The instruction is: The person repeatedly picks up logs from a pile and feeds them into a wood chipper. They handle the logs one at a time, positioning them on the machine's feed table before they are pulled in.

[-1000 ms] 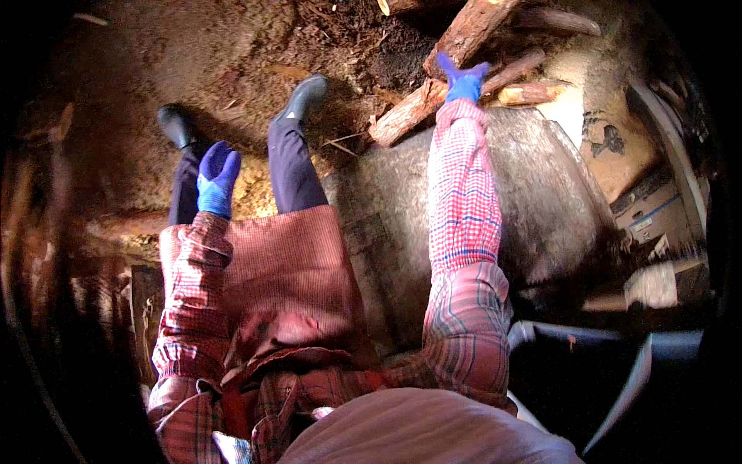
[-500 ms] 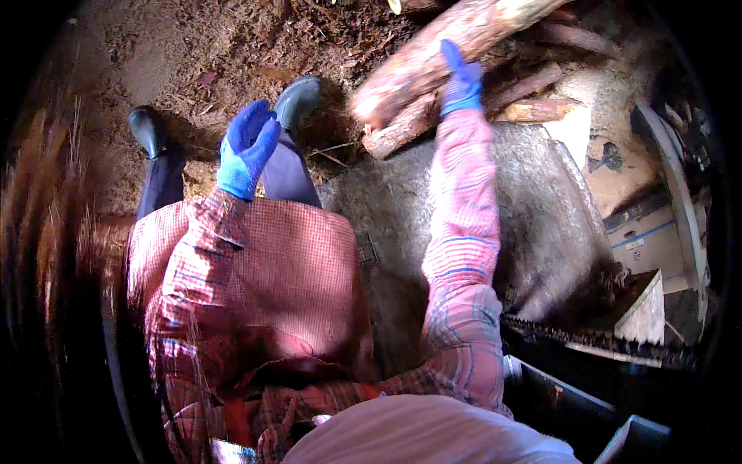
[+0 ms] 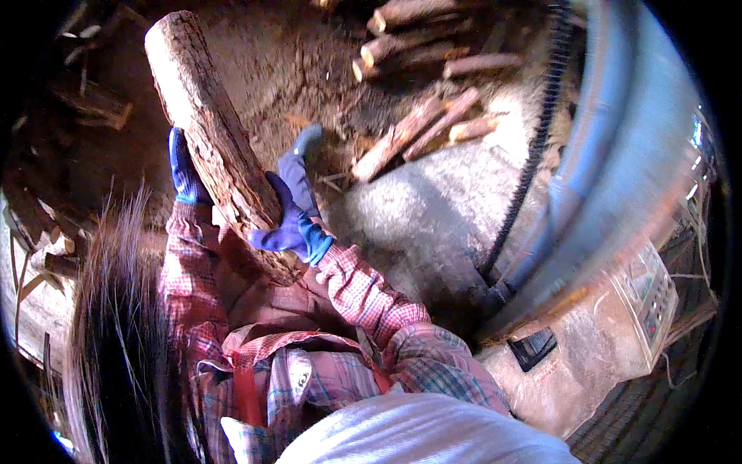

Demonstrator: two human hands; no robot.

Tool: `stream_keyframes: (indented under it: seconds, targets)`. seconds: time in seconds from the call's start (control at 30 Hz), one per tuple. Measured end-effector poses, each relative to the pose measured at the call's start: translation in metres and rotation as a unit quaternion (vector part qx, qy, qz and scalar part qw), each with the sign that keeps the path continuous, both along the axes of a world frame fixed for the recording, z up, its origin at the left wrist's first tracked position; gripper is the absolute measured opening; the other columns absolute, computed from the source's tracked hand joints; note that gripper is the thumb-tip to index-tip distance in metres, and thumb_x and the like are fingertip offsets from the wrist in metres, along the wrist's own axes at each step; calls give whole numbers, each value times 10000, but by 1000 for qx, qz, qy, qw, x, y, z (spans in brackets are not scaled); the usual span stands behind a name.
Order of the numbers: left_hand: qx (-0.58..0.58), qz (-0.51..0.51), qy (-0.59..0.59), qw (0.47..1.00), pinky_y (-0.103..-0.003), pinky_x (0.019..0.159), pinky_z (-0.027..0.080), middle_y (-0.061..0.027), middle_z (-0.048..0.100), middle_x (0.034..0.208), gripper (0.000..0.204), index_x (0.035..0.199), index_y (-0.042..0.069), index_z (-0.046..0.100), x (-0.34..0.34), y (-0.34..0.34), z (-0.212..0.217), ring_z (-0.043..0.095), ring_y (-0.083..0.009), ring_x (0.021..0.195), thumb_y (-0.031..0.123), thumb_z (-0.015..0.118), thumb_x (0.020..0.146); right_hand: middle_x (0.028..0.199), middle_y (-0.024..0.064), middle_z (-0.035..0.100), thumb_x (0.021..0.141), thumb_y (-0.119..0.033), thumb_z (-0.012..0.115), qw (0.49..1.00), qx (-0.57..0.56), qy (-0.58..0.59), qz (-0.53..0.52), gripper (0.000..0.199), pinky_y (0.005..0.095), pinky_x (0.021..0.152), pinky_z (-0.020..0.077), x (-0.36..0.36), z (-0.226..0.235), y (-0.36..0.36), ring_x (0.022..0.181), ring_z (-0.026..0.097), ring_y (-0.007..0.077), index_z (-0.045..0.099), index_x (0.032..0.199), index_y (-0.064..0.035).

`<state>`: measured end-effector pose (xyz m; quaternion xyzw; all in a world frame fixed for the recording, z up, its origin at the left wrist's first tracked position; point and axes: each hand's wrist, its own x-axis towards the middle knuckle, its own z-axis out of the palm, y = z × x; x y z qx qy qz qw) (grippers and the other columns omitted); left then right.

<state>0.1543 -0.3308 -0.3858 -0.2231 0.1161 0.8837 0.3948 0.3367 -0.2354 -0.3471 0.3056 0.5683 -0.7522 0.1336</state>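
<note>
A thick bark-covered log (image 3: 220, 127) slants across in front of my body, its pale sawn end at the upper left. My left hand (image 3: 185, 170), in a blue glove, is pressed against the log's left side with its fingers pointing up along it. On the other side, my right hand (image 3: 294, 220), also in a blue glove, wraps round the lower part of the log, thumb across the bark. The lower end of the log rests close against my checked apron (image 3: 270, 309).
Several logs (image 3: 413, 39) lie at the far side, with shorter pieces (image 3: 417, 135) nearer. To the right are a grey metal plate (image 3: 417, 209), a black ridged strip (image 3: 533, 147), a large curved blue machine part (image 3: 618, 155) and a beige machine housing (image 3: 580, 356). One boot (image 3: 308, 141) shows.
The log has come from the far right to in front of my body. My left hand, empty before, now holds it along with my right. The view has turned, bringing in the blue machine part.
</note>
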Motion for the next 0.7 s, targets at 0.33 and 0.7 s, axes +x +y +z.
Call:
stream_keyframes:
  seconds: [0.33,0.7]
  targets:
    - [-249,130,684,673,-330,894,455,-93,584,1111,315,1191,24,548,-128,164,297,563,-194,1016,199,523,931,1270,161,493,556,-392,853,913,283,285,-66,1070,367,974,411,-126,275,232,1140,505,266,276,1383,-33]
    - [-342,-188,399,830,-269,820,468,-56,609,998,372,1128,-11,571,-12,134,199,561,-125,896,243,644,866,1262,280,488,516,-644,786,626,764,-113,105,1194,440,1000,393,-141,339,485,1179,479,403,188,1444,-187]
